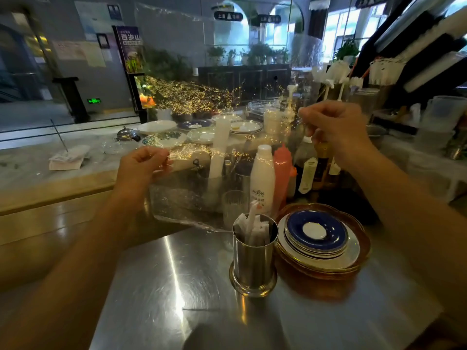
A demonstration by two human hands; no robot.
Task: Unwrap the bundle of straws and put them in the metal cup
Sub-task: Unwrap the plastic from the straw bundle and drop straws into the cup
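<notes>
A metal cup (254, 263) stands on the steel counter, right of centre, with several white paper-wrapped straws (252, 229) upright inside it. Both of my hands are raised above the counter and hold a large sheet of clear plastic wrap (187, 198) stretched between them. My left hand (141, 165) pinches its left edge. Higher up, my right hand (336, 127) pinches the right edge. The wrap's lower edge hangs just left of the cup's rim. No straws show inside the wrap.
A stack of plates (321, 238) with a blue saucer on top sits right beside the cup. Behind stand a white bottle (262, 178), an orange squeeze bottle (283, 170), a clear glass (233, 205) and dark bottles. More dishes sit on the marble ledge beyond.
</notes>
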